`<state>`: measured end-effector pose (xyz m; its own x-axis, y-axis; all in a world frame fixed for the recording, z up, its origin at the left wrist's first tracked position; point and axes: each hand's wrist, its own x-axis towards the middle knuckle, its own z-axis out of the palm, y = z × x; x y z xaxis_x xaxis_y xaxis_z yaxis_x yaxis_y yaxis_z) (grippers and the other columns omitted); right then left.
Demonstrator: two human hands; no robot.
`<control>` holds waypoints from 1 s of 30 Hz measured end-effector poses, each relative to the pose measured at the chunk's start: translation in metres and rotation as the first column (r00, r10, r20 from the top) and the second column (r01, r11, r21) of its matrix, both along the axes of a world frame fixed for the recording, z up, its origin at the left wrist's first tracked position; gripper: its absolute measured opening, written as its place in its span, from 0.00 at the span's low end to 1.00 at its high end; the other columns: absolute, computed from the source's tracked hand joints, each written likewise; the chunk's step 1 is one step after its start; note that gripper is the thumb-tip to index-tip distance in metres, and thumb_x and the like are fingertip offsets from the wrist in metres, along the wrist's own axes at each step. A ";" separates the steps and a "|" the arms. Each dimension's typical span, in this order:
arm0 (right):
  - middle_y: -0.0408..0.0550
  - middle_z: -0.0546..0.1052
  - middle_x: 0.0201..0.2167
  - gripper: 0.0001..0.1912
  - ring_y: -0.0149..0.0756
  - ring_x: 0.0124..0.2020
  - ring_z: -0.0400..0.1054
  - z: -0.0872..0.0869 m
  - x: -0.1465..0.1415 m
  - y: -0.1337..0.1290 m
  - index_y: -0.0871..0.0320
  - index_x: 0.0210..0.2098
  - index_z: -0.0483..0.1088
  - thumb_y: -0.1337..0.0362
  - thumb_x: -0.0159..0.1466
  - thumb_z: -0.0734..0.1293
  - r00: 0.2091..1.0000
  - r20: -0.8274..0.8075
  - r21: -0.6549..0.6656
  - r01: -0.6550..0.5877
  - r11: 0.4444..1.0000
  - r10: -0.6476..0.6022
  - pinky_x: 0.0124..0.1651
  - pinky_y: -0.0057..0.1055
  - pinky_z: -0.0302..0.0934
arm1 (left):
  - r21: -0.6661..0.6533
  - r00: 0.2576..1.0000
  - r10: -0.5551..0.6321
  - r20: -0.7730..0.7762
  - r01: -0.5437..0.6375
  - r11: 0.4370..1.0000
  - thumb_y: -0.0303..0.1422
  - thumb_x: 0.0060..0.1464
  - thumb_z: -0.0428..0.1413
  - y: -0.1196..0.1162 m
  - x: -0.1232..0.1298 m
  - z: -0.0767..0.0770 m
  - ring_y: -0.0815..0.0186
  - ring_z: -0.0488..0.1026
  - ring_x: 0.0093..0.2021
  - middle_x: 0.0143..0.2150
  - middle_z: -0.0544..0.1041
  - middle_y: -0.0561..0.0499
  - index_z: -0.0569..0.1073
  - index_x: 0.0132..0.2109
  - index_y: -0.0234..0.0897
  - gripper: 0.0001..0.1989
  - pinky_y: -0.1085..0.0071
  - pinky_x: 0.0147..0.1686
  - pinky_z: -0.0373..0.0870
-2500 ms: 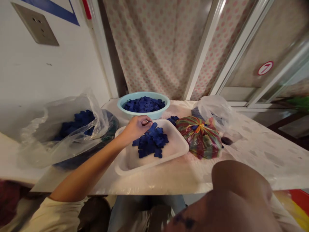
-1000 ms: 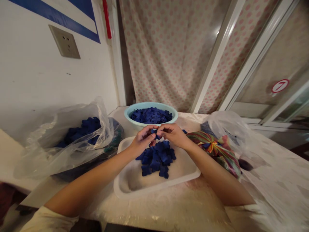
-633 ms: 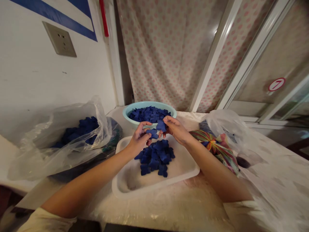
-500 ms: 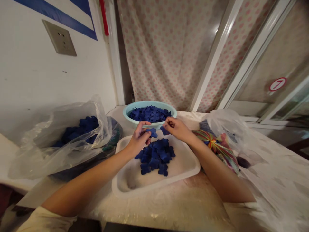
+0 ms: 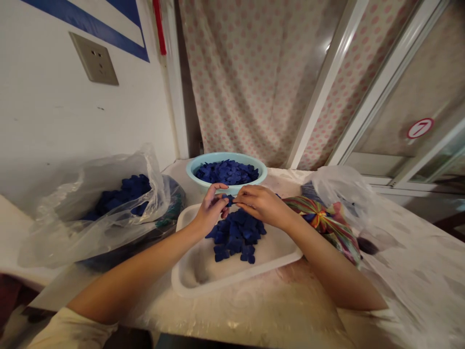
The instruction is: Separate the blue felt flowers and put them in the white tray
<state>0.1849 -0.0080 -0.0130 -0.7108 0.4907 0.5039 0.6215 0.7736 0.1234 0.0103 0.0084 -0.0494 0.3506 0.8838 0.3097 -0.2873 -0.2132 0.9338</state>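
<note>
Above a white tray (image 5: 203, 290), my left hand (image 5: 213, 208) pinches a dark blue flower-shaped petal piece (image 5: 228, 198) between thumb and fingers. My right hand (image 5: 259, 203) meets it from the right, its fingertips closed on the edge of the same piece. A scrap of blue shows just behind the right hand; what it belongs to is hidden. Below both hands, a loose heap of matching blue petal pieces (image 5: 238, 237) lies in the tray, partly covered by the fingers.
Behind the tray stands a light blue basin (image 5: 227, 155) full of blue petal pieces. An open clear plastic bag (image 5: 65, 223) with more of them sits at left. To the right lie a colourful striped cloth bundle (image 5: 323, 220) and another clear bag (image 5: 345, 189).
My right hand has moved left and slightly down, bringing its fingertips to the piece in my left hand. The left hand has stayed nearly in place.
</note>
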 end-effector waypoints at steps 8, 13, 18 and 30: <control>0.49 0.72 0.32 0.07 0.34 0.33 0.66 -0.003 0.002 0.002 0.61 0.34 0.70 0.65 0.63 0.61 0.988 -0.138 -0.097 -0.075 0.992 0.061 0.37 0.29 0.60 | 0.078 0.980 -0.163 0.115 0.154 0.985 0.32 0.51 0.51 0.005 -0.003 -0.009 0.74 0.64 0.21 0.24 0.61 0.61 0.58 0.44 0.41 0.14 0.75 0.24 0.62; 0.47 0.71 0.31 0.03 0.32 0.32 0.66 -0.004 0.000 0.001 0.61 0.32 0.69 0.67 0.60 0.64 0.963 -0.246 -0.206 -0.159 0.966 0.106 0.37 0.27 0.59 | 0.118 0.990 -0.138 0.001 0.137 0.984 0.34 0.47 0.58 0.001 -0.002 -0.005 0.76 0.63 0.20 0.24 0.62 0.61 0.58 0.45 0.39 0.20 0.77 0.23 0.61; 0.45 0.73 0.29 0.03 0.30 0.31 0.67 -0.001 -0.002 -0.001 0.60 0.29 0.71 0.67 0.58 0.66 0.885 -0.445 -0.387 -0.328 0.862 0.137 0.38 0.26 0.60 | 0.143 0.983 -0.179 -0.026 0.181 0.973 0.34 0.49 0.57 -0.003 -0.002 -0.002 0.76 0.63 0.20 0.23 0.63 0.61 0.57 0.44 0.38 0.18 0.78 0.22 0.60; 0.39 0.64 0.21 0.15 0.26 0.24 0.58 -0.004 -0.001 0.007 0.61 0.25 0.65 0.55 0.59 0.63 0.772 -0.629 -0.601 -0.403 0.690 -0.097 0.29 0.25 0.53 | 0.085 0.982 -0.180 -0.061 0.184 0.979 0.28 0.47 0.52 -0.002 -0.002 -0.004 0.75 0.64 0.22 0.28 0.65 0.59 0.57 0.44 0.39 0.17 0.75 0.25 0.63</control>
